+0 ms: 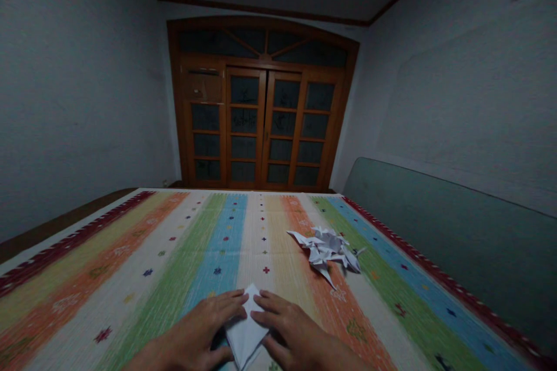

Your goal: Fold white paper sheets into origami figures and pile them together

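Observation:
A white sheet of paper folded into a kite-like diamond [247, 333] lies at the bottom middle, its narrow tip pointing away from me. My left hand [213, 319] holds its left side, with the fingertips near the top and the thumb lower down. On the opposite edge, my right hand [285, 324] presses its fingers onto the paper. Both hands are closed around the sides of the piece. Farther off to the right sits a small heap of folded white paper cranes [327, 250], touching neither hand.
A striped, multicoloured cloth [187, 261] covers the table. Along the right side stands a pale green padded backrest [435, 220]. Wooden double doors with glass panes [266, 127] close off the far end, between plain walls.

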Demonstrator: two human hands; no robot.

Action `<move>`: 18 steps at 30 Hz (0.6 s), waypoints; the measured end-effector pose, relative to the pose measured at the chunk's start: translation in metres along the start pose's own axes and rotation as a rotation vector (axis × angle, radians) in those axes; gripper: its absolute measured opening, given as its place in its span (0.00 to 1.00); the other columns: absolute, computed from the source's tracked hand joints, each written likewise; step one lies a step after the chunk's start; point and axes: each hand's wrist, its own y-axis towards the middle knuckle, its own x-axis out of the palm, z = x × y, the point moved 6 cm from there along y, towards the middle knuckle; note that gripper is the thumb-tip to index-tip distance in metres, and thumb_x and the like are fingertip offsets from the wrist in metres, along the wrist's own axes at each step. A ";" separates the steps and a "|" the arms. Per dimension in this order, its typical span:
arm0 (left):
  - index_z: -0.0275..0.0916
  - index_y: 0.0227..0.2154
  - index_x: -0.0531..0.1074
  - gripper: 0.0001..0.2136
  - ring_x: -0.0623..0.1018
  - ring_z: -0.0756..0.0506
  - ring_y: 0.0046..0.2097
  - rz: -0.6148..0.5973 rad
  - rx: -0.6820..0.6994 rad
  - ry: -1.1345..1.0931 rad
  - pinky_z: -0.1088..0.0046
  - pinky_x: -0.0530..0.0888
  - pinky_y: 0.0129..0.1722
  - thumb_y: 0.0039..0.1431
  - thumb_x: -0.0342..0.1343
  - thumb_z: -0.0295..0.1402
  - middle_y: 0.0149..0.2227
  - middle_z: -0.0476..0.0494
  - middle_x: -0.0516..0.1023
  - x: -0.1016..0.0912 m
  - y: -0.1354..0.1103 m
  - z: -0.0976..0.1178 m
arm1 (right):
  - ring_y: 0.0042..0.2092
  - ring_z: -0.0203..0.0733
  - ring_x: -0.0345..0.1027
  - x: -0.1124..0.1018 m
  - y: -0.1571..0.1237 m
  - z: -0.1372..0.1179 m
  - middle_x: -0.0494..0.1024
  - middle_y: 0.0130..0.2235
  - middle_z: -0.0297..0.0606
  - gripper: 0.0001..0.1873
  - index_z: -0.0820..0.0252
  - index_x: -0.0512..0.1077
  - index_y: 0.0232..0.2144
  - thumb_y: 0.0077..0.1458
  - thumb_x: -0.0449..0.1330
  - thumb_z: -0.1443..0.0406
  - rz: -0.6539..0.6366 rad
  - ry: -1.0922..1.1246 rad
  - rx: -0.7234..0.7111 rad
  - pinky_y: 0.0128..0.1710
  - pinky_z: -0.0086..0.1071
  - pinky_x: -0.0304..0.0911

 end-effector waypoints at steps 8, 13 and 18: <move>0.48 0.55 0.73 0.20 0.72 0.36 0.64 0.043 -0.010 -0.048 0.53 0.69 0.63 0.61 0.65 0.41 0.62 0.39 0.75 0.003 -0.004 -0.009 | 0.51 0.49 0.74 -0.002 0.002 0.000 0.81 0.48 0.48 0.13 0.59 0.78 0.44 0.58 0.58 0.71 0.161 -0.038 -0.103 0.51 0.41 0.72; 0.47 0.52 0.75 0.15 0.77 0.38 0.60 0.105 0.000 -0.050 0.56 0.73 0.60 0.63 0.63 0.38 0.56 0.41 0.81 -0.002 -0.004 -0.008 | 0.43 0.46 0.74 0.001 0.001 0.008 0.81 0.40 0.45 0.10 0.58 0.78 0.39 0.62 0.56 0.70 0.235 -0.020 -0.089 0.43 0.36 0.71; 0.45 0.50 0.77 0.13 0.83 0.41 0.50 0.177 -0.039 -0.028 0.62 0.77 0.54 0.65 0.55 0.29 0.48 0.42 0.85 -0.004 0.002 -0.001 | 0.40 0.45 0.76 0.003 0.000 0.020 0.81 0.37 0.43 0.10 0.58 0.77 0.39 0.62 0.56 0.70 0.294 0.008 -0.007 0.42 0.34 0.70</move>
